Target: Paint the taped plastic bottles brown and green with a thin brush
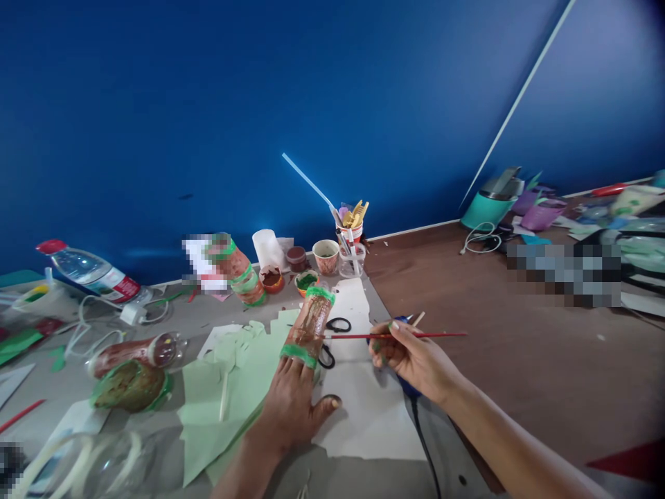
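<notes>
My left hand (294, 402) has its fingers pushed inside a brown-painted bottle piece (310, 324) with green tape bands at both ends; the thumb sticks out free. My right hand (410, 357) pinches a thin red paintbrush (405, 335) whose tip touches the side of that painted piece. Below them lie a white paper sheet (364, 409) and pale green paper (233, 388). Black scissors (332, 339) rest beside the painted piece. Small cups of brown paint (271, 278) and green paint (306, 281) stand just beyond.
A water bottle (93, 274), painted bottle pieces (132, 371), a banded bottle (239, 272), a cup of tools (352, 232) and white cables (93, 326) crowd the grey table. A blue glue gun (408, 384) lies under my right hand. Brown floor with clutter lies right.
</notes>
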{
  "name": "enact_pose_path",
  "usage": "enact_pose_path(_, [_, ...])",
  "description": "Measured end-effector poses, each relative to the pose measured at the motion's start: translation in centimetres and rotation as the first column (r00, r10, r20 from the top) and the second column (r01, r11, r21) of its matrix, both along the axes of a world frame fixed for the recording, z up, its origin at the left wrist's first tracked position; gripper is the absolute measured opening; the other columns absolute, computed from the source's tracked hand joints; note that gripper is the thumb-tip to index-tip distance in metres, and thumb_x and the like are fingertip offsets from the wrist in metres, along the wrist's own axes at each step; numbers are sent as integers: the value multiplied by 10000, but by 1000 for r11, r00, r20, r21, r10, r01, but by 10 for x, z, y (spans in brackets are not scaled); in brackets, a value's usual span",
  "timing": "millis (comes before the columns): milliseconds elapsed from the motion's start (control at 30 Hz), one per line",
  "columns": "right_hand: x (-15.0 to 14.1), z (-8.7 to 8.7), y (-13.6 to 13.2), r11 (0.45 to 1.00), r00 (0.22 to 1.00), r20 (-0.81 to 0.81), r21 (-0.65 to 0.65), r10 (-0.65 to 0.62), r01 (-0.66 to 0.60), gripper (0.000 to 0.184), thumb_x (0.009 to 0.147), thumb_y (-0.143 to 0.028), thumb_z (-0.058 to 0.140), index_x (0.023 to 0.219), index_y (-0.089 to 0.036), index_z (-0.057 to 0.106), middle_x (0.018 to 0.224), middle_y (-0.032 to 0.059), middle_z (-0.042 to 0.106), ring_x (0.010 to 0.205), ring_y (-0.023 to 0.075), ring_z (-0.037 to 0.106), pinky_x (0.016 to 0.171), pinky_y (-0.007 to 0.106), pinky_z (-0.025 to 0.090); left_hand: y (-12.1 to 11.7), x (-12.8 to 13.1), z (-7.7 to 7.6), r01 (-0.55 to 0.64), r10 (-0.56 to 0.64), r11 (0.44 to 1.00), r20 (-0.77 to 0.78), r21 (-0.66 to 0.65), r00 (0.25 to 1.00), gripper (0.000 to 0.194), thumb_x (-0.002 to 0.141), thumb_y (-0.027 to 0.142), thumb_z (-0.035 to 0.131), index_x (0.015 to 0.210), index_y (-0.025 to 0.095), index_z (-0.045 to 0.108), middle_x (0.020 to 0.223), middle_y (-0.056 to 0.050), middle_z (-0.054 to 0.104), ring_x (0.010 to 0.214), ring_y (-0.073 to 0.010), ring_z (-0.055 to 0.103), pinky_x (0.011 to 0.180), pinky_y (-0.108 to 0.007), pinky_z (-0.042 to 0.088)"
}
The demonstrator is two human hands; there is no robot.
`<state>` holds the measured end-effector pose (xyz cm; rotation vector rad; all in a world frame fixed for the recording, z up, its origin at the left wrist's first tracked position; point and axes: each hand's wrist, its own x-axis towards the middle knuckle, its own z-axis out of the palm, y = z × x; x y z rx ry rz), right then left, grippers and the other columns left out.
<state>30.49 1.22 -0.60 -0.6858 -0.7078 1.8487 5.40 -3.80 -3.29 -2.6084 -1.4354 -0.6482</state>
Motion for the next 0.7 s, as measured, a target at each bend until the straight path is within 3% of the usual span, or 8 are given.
enact_pose_path(167, [0,0,1,994,994,-9,-11,-105,105,270,743,-403,790,843,-154,764,752,70,765,688,160,714,627,245,573,0,2,6,-29,27,999,-95,-22,995,661,941,629,244,1190,94,540,1008,-202,664,994,-360,631,819,-535,509])
enact_pose_path(267, [0,-1,1,999,999,-8,5,-31,31,287,763,-424,768,832,-145,764,731,81,758,642,160,699,599,254,566,0,3,8,-36,29,998,-118,-52,993,655,920,654,296,1140,106,578,936,-181,672,949,-356,641,805,-526,514])
enact_pose_path(333, [-1,-1,0,1000,1000,8,5,15,-16,292,781,-427,749,829,-139,762,721,89,753,624,164,693,598,270,564,0,4,9,-48,39,996,-128,-69,991,651,894,661,375,1146,97,582,950,-188,671,955,-364,639,830,-540,503])
enact_pose_path(500, [0,-3,2,993,993,-6,-17,-119,119,277,743,-415,783,815,-148,770,738,78,757,679,170,700,615,264,559,-1,6,10,-102,77,981,-155,-163,985,606,861,639,487,1162,124,592,1008,-182,675,992,-369,625,866,-546,483])
enact_pose_path(700, [-2,1,-2,1000,999,18,10,-28,28,278,768,-410,765,837,-141,768,732,94,758,657,182,701,600,285,563,-1,7,9,-112,89,977,-131,-181,987,568,830,605,568,1172,152,591,1094,-167,677,1070,-364,619,915,-519,466])
